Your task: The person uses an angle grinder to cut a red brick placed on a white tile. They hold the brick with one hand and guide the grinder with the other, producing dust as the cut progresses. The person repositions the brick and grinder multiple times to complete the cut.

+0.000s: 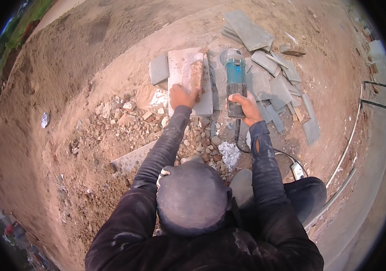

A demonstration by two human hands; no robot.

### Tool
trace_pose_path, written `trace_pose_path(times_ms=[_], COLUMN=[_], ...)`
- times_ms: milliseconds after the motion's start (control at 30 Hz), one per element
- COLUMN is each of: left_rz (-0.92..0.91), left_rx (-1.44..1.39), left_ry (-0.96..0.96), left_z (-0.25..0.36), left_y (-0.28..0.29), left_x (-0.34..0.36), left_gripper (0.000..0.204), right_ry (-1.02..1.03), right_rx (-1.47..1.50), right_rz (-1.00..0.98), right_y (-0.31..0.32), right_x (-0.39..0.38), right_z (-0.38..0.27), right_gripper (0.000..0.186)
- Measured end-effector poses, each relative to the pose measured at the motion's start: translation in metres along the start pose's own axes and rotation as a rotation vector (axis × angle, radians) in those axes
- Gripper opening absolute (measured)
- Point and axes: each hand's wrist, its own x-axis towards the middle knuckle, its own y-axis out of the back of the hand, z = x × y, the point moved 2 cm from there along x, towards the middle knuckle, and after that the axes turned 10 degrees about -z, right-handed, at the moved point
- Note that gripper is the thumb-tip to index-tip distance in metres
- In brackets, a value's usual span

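Observation:
My right hand (246,107) is closed round the dark rear body of a teal and black angle grinder (235,74). The grinder points away from me, its round disc guard (224,56) at the far end; I cannot tell whether the disc turns. My left hand (183,97) is closed on the near end of a reddish, dusty tile piece (196,74). That piece lies on a pale pinkish slab (175,63), just left of the grinder. Some of the left fingertips are hidden. A black cord (237,128) runs from the grinder back toward my right arm.
Grey tiles (247,29) and cut pieces (281,92) lie piled at the right. A grey square tile (159,69) sits left of the slab. Stony rubble (125,119) spreads nearer me. A white power strip (297,170) rests beside my right knee. A capped head (193,198) fills the lower middle.

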Motion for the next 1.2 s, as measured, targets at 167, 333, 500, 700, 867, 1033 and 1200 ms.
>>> trace_pose_path(times_ms=[167, 333, 500, 700, 867, 1033, 1200], left_rz=[-0.064, -0.524, -0.382, -0.189, -0.133, -0.120, -0.119], left_rx=[-0.516, -1.115, -1.219, -0.962, -0.819, -0.760, -0.657], left_ry=[0.081, 0.123, 0.014, -0.071, -0.084, -0.052, -0.062], left_z=[-0.017, -0.018, -0.026, -0.041, -0.047, -0.053, -0.050], left_y=[0.011, 0.038, 0.041, 0.032, 0.027, 0.027, 0.031], left_x=[-0.045, -0.108, -0.100, -0.077, -0.072, -0.073, -0.078], left_gripper=[0.065, 0.077, 0.062, 0.060, 0.059, 0.062, 0.063], right_ry=[-0.011, 0.048, 0.034, 0.051, 0.050, 0.058, 0.058], right_rx=[0.075, 0.116, 0.199, 0.266, 0.278, 0.271, 0.278], right_rz=[-0.103, -0.193, -0.221, -0.203, -0.212, -0.224, -0.193], right_y=[-0.025, -0.096, -0.127, -0.131, -0.128, -0.128, -0.129], right_x=[0.009, 0.024, 0.042, 0.060, 0.067, 0.069, 0.068], right_z=[0.012, 0.043, 0.072, 0.087, 0.100, 0.110, 0.115], right_gripper=[0.035, 0.038, 0.039, 0.030, 0.031, 0.037, 0.036])
